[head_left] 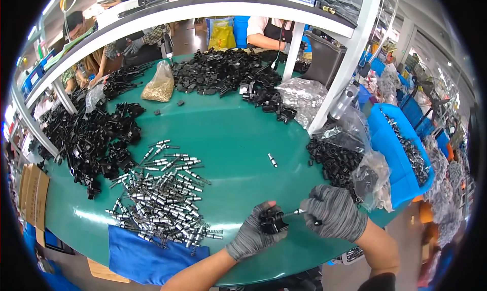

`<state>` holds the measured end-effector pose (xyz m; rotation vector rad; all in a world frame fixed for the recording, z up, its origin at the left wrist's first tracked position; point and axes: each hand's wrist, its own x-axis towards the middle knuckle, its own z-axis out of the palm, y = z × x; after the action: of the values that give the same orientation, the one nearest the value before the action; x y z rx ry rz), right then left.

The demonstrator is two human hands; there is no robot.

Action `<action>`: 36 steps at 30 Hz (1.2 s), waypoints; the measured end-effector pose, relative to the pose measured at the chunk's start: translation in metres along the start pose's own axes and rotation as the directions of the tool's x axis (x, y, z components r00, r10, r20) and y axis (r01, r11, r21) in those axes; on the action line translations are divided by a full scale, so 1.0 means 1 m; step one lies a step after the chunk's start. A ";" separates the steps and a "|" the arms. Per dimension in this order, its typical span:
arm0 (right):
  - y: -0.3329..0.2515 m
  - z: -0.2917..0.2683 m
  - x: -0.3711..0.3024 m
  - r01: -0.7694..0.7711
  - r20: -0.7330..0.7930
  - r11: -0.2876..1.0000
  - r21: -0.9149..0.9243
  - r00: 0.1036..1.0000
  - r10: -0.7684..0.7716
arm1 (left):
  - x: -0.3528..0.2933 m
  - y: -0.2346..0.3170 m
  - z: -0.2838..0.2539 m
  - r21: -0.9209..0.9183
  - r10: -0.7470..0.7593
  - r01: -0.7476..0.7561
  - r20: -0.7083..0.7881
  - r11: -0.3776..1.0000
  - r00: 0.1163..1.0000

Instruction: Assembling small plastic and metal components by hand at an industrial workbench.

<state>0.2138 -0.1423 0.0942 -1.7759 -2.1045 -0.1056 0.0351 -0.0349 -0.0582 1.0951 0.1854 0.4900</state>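
My left hand (247,236), in a grey knit glove, is closed around a black moulded part (273,222) above the front of the green table. My right hand (336,213), gloved alike, pinches a silver metal pin with a spring (295,213). The pin points left at the black part; whether its tip has entered cannot be made out. A small dark bit shows under the right fingers, too small to name. To the left lies a heap of silver spring pins (160,197). One loose silver pin (273,160) rests by itself near the middle.
Black parts (94,139) lie piled at left, with more black parts (223,70) at the back. A bag of brass-coloured pieces (159,83) stands between them. Black rings (335,161) and a blue bin (398,154) are right. A white shelf frame (203,9) crosses above; co-workers sit beyond.
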 end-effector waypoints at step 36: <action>0.101 0.086 -0.057 0.358 -0.333 0.143 0.923 0.555 0.762 | -0.008 0.004 -0.008 0.562 0.321 -0.432 0.291 0.705 0.901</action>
<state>0.2976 -0.1495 -0.0233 -0.7850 -0.6189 0.4280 0.0242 -0.0306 -0.0592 1.8417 -0.0498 0.7282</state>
